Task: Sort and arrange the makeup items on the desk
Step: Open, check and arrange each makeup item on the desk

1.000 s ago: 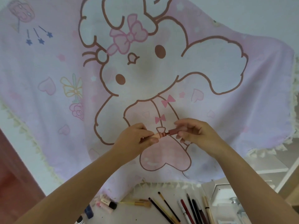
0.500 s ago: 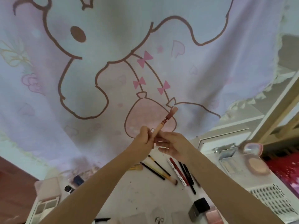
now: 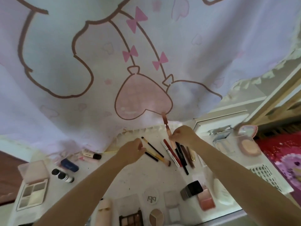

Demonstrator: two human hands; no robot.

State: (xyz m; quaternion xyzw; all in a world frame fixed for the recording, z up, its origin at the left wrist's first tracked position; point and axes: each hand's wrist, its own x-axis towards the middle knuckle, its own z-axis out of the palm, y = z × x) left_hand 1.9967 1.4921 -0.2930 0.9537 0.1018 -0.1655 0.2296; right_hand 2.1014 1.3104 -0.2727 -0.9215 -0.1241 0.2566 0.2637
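Just below the right hand (image 3: 182,136) fingers pinching a pink lip-gloss tube (image 3: 168,130): row of pencils (image 3: 177,152). Lower it parallel beside them. Left hand (image 3: 132,150) curled, empty.

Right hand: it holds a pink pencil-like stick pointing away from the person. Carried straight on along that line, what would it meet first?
Probably the cartoon-print cloth behind the desk: the stick in the right hand already overlaps its lower edge in this view. Depth is unclear.
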